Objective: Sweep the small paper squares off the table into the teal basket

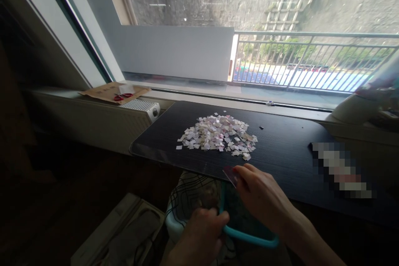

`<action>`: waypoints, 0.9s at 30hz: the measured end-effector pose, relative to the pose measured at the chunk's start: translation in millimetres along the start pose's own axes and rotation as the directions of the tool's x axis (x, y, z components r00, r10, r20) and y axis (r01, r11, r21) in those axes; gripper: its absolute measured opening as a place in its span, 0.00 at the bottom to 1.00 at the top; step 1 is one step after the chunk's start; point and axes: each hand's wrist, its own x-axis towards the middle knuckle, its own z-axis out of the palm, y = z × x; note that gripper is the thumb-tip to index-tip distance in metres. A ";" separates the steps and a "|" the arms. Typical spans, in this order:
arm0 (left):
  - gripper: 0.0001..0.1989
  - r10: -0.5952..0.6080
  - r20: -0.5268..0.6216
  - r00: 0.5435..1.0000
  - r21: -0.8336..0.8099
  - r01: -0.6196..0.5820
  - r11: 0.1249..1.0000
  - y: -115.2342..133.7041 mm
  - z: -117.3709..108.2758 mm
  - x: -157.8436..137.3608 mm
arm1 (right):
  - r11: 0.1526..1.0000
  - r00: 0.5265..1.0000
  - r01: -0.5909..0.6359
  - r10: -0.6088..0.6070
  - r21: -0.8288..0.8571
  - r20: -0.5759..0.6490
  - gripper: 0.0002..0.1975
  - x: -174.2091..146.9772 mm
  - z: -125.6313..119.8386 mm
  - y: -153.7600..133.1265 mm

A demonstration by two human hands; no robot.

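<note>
A loose pile of small cut paper pieces (216, 135) lies on the dark tabletop (156, 141). My right hand (260, 189) is at the table's front edge, pinching a thin purplish see-through card (230, 175) just short of the pile. Below the edge, my left hand (202, 230) is closed on the turquoise rim (249, 237) of a container held under the table. The container's inside is dark, and its contents cannot be made out.
Red-handled scissors (123, 96) rest on a brown paper envelope (99, 92) over the radiator (140, 108) at left. A blurred-out dark flat object (339, 170) lies at the table's right. Beyond is a window; an open box (134, 224) stands low at left.
</note>
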 end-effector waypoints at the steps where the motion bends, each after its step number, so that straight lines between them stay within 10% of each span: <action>1: 0.13 -0.002 0.005 1.000 0.001 0.002 1.000 0.2 -1.0 -0.2 | 1.000 1.000 -0.009 0.009 -0.006 0.003 0.11 -1.2 -1.6 1.6; 13: 0.11 0.001 0.063 0.998 -0.020 0.000 1.000 0.5 -8.4 3.3 | 0.983 0.992 -0.081 0.064 -0.162 -0.109 0.17 6.4 -26.9 72.5; 27: 0.16 -0.021 0.125 0.992 0.002 0.020 1.000 0.9 -10.5 3.3 | 0.991 0.996 -0.075 0.069 -0.107 -0.064 0.14 1.6 -37.2 72.8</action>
